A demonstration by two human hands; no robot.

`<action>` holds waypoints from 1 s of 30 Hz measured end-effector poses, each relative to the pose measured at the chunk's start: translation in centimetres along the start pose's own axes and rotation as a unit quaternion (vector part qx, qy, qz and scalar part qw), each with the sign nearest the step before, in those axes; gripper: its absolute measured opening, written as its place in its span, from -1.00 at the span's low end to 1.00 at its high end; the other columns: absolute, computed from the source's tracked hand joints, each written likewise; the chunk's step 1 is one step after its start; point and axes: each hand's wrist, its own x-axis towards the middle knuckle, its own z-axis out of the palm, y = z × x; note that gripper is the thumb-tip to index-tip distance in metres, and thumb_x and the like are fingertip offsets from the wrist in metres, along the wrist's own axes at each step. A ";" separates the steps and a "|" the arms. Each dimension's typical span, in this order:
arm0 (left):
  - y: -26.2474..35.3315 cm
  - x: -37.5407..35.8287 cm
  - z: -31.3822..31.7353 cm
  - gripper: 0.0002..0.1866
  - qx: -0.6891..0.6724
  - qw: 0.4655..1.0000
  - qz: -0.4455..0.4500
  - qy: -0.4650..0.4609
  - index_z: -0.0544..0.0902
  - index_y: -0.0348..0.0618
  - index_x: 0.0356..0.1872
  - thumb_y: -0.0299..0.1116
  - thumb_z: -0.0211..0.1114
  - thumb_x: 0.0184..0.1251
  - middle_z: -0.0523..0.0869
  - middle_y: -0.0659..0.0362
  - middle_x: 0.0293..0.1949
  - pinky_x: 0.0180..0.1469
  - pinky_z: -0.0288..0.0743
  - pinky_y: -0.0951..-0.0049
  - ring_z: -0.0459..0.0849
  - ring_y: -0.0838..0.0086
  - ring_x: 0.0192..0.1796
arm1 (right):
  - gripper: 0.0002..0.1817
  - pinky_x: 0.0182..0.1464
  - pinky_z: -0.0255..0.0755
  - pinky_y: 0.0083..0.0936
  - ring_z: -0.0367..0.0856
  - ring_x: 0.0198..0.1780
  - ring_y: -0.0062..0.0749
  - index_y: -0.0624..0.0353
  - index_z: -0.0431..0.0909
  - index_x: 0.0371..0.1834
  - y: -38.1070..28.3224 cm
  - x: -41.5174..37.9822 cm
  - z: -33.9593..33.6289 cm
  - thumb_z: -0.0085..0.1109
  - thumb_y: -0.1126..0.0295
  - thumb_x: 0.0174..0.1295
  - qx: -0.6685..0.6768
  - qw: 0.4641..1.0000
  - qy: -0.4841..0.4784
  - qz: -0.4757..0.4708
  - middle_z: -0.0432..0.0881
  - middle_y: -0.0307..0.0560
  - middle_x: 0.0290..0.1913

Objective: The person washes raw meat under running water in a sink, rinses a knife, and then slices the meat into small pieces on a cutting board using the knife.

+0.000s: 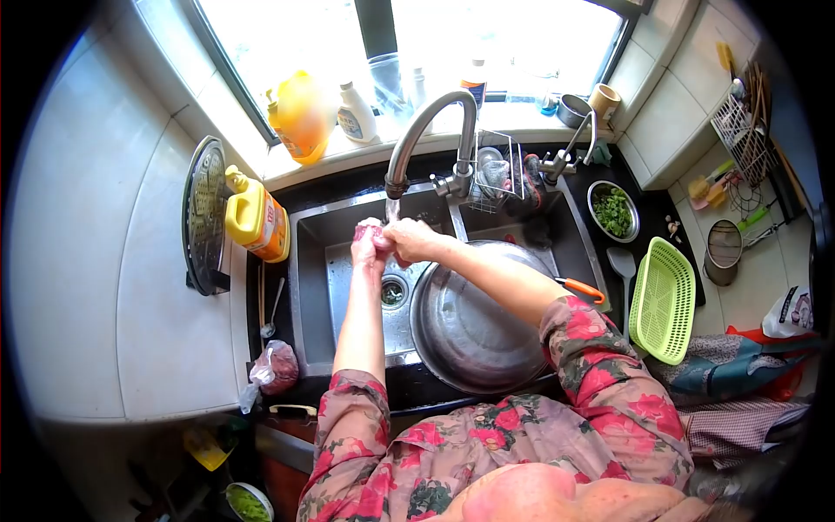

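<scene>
Water (392, 209) runs from the curved metal faucet (432, 113) onto my two hands, which are close together over the left sink basin (348, 261). My left hand (369, 250) is closed around a pink-red piece of raw meat (372, 231). My right hand (412, 238) presses against the same piece from the right, fingers closed, its fingertips partly hidden. Below my right forearm a large metal basin (474, 317) rests across the sink. The drain (393, 291) shows below my hands.
A yellow jug (257, 217) and a bag of reddish meat (278, 367) stand left of the sink. To the right are a bowl of chopped greens (613, 211), a spatula (623, 265) and a green basket (663, 300). An orange-handled tool (581, 287) lies beside the metal basin.
</scene>
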 end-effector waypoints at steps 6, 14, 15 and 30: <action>2.1 0.1 2.7 -0.68 0.413 0.892 0.164 -0.083 0.71 -0.18 -0.02 -0.25 0.31 0.27 0.78 0.15 -0.19 -0.07 0.57 0.39 0.73 0.39 -0.17 | -0.76 -0.02 0.54 -0.10 0.66 -0.08 0.07 0.18 0.65 -0.29 0.9 0.6 0.2 0.19 0.27 0.08 -0.043 0.989 0.055 0.132 0.69 0.16 -0.21; 5.8 -2.6 6.2 -0.68 0.634 0.739 0.212 -0.086 0.72 -0.12 -0.26 -0.07 0.21 0.33 0.76 0.12 -0.39 -0.22 0.56 0.34 0.72 0.39 -0.31 | -0.47 -0.17 0.58 -0.11 0.67 -0.21 0.07 0.11 0.33 0.15 3.4 2.3 4.1 0.22 0.48 0.06 0.016 0.936 0.352 -0.016 0.63 0.13 -0.29; 6.0 -2.8 6.5 -0.69 0.598 0.774 0.151 -0.143 0.71 -0.13 -0.30 -0.09 0.21 0.34 0.74 0.12 -0.43 -0.26 0.56 0.37 0.71 0.43 -0.33 | -0.47 -0.17 0.58 -0.11 0.67 -0.21 0.07 0.11 0.33 0.15 2.9 2.1 2.6 0.22 0.48 0.06 0.016 0.935 0.354 -0.016 0.63 0.13 -0.29; -1.2 -3.3 2.0 -0.15 0.065 0.984 -0.157 -0.057 0.24 0.24 0.43 0.53 -0.32 0.28 0.28 0.09 0.43 0.18 0.33 -0.31 0.35 0.09 0.37 | -0.71 -0.34 0.61 -0.35 0.71 -0.48 -0.35 -0.02 0.69 -0.26 0.2 1.2 0.0 0.01 0.11 0.29 0.314 0.938 0.019 0.144 0.70 0.01 -0.42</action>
